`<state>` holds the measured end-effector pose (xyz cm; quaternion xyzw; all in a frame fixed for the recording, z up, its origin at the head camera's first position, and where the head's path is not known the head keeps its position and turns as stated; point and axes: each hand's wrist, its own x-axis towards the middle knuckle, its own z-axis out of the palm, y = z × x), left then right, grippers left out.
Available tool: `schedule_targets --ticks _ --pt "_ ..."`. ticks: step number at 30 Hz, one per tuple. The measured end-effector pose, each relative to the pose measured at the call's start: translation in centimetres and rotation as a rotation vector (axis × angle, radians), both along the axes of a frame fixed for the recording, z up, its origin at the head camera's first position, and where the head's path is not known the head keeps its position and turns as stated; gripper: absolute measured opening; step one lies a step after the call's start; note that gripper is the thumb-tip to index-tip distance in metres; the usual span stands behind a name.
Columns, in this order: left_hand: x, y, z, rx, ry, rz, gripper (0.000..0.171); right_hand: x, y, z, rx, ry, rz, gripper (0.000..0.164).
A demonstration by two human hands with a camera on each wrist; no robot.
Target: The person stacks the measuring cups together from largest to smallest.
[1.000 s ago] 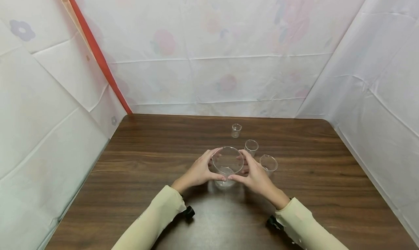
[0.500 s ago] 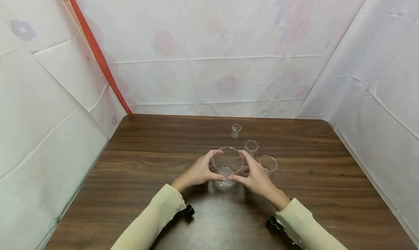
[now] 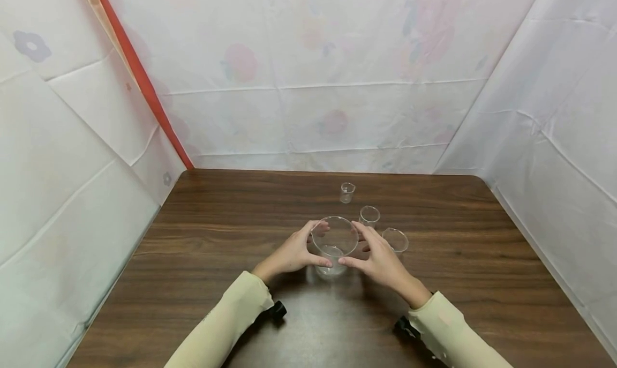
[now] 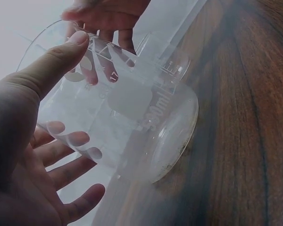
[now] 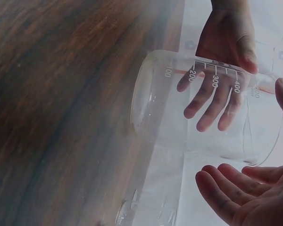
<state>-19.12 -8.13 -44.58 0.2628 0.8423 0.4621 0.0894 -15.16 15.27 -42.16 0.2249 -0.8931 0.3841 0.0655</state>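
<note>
At the left, the left hand (image 3: 291,253) has stayed in its place: its fingers are spread and curve round the beaker (image 3: 333,247), the thumb at the near side. The beaker is between the fingers of both hands, upright, and it seems to stand on the bench (image 3: 193,250) exactly where it was half a second ago.

Beyond the fingers, a little to the right, is the small beaker (image 3: 346,193); nearer, just past the right fingertips, is the middle beaker (image 3: 370,215). Neither has moved.

The right hand (image 3: 385,263) is what changed: its thumb has shifted slightly outward, so the gap between the two thumbs is wider. In the right wrist view its fingers are loose and a little apart, mostly clear of the wall; whether the thumb touches, I cannot tell. I judge that the beaker does not need this hand's support now. Behind the right hand's knuckles is the third beaker (image 3: 396,240), unmoved too.
</note>
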Motion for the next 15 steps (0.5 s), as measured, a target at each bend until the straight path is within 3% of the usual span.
schedule_targets --ticks 15 --pt "0.09 -0.05 0.10 0.000 0.013 -0.027 0.094 -0.06 0.36 0.78 -0.004 0.001 0.005 0.078"
